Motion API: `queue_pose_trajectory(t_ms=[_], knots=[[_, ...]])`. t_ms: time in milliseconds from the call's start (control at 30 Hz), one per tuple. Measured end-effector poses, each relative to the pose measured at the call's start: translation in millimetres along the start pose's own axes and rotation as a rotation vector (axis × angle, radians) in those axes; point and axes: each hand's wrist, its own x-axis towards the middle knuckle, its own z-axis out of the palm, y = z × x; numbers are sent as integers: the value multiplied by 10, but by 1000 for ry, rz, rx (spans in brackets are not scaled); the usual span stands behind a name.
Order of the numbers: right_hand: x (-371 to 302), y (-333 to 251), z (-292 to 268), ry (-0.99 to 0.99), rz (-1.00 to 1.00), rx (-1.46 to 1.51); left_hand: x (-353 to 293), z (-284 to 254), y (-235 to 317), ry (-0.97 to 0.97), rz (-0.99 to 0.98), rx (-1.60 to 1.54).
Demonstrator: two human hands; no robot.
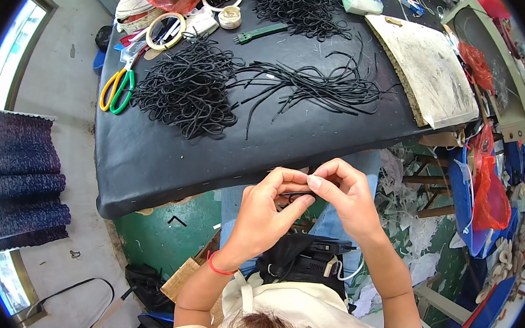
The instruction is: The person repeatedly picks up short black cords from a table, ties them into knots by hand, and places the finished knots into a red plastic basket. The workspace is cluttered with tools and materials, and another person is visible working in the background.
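My left hand (264, 208) and my right hand (346, 195) meet in front of the table's near edge, above my lap. Both are closed, thumbs and forefingers pinched together around a thin black cord (294, 193). Most of that cord is hidden by my fingers. Beyond my hands, loose black cords (337, 89) lie spread on the black-covered table (158, 166). To their left sits a tangled heap of black cords (189, 89), and another heap (305, 3) lies farther back.
Scissors with yellow and green handles (127, 71) lie at the table's left. A green handled tool (261, 33), a small jar (230, 17) and tape rolls are farther back. A worn board (424, 68) rests on the right. Scraps (413, 238) litter the floor.
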Motion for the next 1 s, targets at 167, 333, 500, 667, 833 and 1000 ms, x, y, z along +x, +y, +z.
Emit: queue_pose_trajectory(t_ms=[167,333,500,667,833,1000], knots=[[5,60,55,117,51,130,17,-24,52,-187,-66,163],[45,25,18,184,24,166,19,-2,29,-153,-138,48],[-6,-99,-106,85,289,130,12,-12,-15,-60,-13,113],[-24,-7,-50,4,64,3,24,-18,33,-173,-143,76],[-35,21,-32,10,30,26,13,-24,-79,-224,-222,-103],[-26,70,3,180,-95,-89,-28,82,-157,-161,-137,-157]])
